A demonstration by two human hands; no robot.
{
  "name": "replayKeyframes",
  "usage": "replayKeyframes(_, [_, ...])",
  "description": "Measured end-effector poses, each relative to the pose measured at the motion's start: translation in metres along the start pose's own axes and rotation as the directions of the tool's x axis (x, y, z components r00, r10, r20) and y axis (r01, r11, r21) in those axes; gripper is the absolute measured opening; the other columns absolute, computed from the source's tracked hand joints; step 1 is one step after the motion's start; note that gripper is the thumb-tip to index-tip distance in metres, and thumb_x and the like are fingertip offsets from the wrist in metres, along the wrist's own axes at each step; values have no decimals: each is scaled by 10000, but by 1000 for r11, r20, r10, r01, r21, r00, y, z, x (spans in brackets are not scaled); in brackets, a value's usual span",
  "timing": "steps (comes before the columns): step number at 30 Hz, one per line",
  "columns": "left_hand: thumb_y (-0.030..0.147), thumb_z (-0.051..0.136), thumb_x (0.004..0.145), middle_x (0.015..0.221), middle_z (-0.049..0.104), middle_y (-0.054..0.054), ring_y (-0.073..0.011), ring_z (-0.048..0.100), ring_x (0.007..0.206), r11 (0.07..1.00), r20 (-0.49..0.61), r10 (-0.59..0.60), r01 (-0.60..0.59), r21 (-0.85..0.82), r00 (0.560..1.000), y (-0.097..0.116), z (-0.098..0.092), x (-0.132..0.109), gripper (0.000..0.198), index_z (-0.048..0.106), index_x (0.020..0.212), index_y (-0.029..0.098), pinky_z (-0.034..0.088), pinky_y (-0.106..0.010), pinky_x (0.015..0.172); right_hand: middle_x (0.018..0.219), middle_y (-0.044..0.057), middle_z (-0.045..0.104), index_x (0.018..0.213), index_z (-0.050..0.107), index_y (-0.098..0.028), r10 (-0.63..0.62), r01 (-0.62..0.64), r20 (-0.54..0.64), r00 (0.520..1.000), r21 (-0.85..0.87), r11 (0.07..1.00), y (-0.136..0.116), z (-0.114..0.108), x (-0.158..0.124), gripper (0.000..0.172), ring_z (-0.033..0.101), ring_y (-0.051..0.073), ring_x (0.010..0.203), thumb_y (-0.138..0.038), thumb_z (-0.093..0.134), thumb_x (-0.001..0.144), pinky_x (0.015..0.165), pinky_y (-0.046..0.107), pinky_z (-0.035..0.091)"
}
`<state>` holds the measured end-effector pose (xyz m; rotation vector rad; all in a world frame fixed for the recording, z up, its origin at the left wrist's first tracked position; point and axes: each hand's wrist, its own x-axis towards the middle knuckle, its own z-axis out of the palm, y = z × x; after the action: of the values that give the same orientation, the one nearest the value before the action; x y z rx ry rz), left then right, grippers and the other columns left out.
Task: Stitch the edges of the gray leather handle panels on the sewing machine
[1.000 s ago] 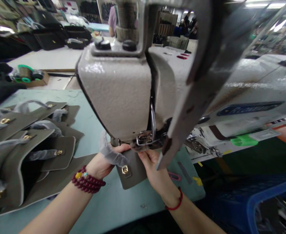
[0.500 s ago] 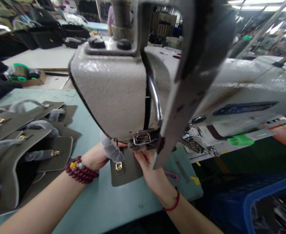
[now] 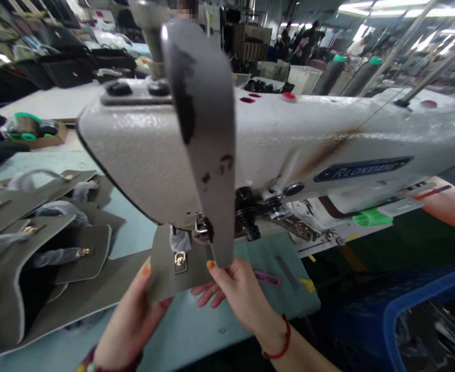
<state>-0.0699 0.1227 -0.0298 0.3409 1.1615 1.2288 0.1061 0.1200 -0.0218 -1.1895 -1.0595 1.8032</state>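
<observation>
A grey leather flap [image 3: 165,268] with a gold clasp [image 3: 180,260] sticks out from under the head of a white sewing machine [image 3: 142,155]. My left hand [image 3: 129,320] grips the flap's left lower edge, thumb on top. My right hand [image 3: 235,294] pinches its right edge, with fingers under it. A long grey leather strip [image 3: 208,134] rises from the flap in front of the machine head. The needle area is mostly hidden behind the strip.
A pile of grey leather bag pieces [image 3: 37,248] with gold clasps lies on the light blue table [image 3: 188,330] at left. Thread spools in a box [image 3: 29,129] sit at far left. A blue bin [image 3: 417,320] stands at lower right. Other people work in the background.
My hands have drawn back from under the presser foot to the flap's lower corners. The view rose and shifted, so the grey strip now stands upright in front of the machine head.
</observation>
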Motion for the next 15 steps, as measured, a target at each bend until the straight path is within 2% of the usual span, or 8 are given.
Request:
replayKeyframes(2, [544, 821, 584, 1066, 733, -95, -341, 651, 1029, 998, 125, 43, -36, -56, 991, -25, -1, -20, 587, 717, 1080, 248, 562, -417, 838, 663, 98, 715, 800, 606, -114, 2, -2, 4, 1000, 12, 1000, 3, 1, -3, 534, 674, 144, 510, -632, 503, 878, 436, 156, 414])
replayKeyframes(4, [574, 788, 619, 1038, 731, -107, -343, 636, 1051, 994, 191, 72, -54, -100, 979, -41, 8, -30, 541, 735, 1026, 222, 534, -430, 888, 668, 96, 719, 777, 600, -118, -11, 12, -12, 1000, 8, 1000, 5, 2, -5, 529, 662, 133, 497, -630, 511, 875, 437, 153, 406])
replayKeyframes(6, [555, 760, 669, 930, 737, -94, -301, 662, 931, 997, 146, 23, -12, -73, 989, -47, 19, -31, 431, 755, 904, 193, 541, -401, 838, 657, 87, 715, 752, 584, -126, -34, 33, -48, 998, -9, 999, 6, 3, -7, 507, 659, 129, 497, -615, 527, 873, 438, 151, 400])
replayKeyframes(9, [499, 782, 666, 685, 685, -46, -219, 626, 690, 993, 16, -103, 102, 68, 995, -42, 30, -24, 327, 738, 688, 176, 535, -339, 704, 629, 75, 703, 716, 560, -136, -59, 54, -92, 994, -56, 997, 6, 5, -10, 472, 654, 126, 496, -576, 535, 884, 437, 152, 394])
replayKeyframes(11, [492, 798, 646, 589, 631, -24, -200, 589, 626, 977, -36, -121, 125, 171, 992, -36, 29, -21, 333, 707, 598, 175, 518, -327, 662, 621, 70, 698, 713, 563, -136, -68, 61, -92, 993, -77, 995, 6, 5, -12, 456, 647, 120, 492, -549, 520, 901, 444, 153, 392])
replayKeyframes(15, [527, 800, 621, 574, 633, -39, -219, 599, 630, 924, -56, -103, 117, 365, 993, -29, 20, -22, 394, 696, 564, 150, 510, -342, 683, 651, 73, 705, 758, 579, -130, -53, 49, -72, 996, -64, 997, 6, 3, -18, 417, 646, 117, 512, -526, 552, 886, 457, 154, 398])
